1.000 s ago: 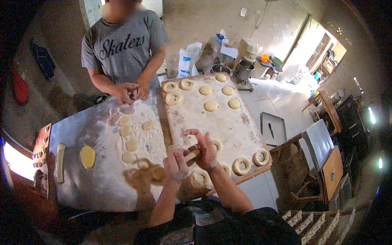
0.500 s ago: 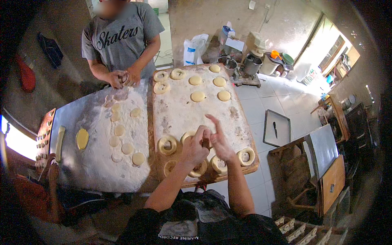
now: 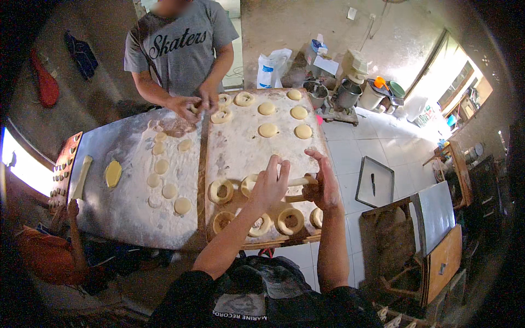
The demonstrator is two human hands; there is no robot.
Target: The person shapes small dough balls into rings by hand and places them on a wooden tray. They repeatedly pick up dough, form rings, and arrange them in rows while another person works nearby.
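Facing five dough discs (image 3: 268, 130) on board (image 3: 243, 148). Holding one piece (image 3: 298, 181) between left hand (image 3: 269, 186), grip hidden, and spread, upright right hand (image 3: 329, 186).

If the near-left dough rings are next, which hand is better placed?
Probably the left hand: it sits nearer those dough rings, and its forearm passes beside them; the right hand is farther right.

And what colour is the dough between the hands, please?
The dough is pale cream in the head view.

pale dough piece (image 3: 299, 181); narrow, roughly level; spans between left hand (image 3: 272, 183) and right hand (image 3: 328, 186)
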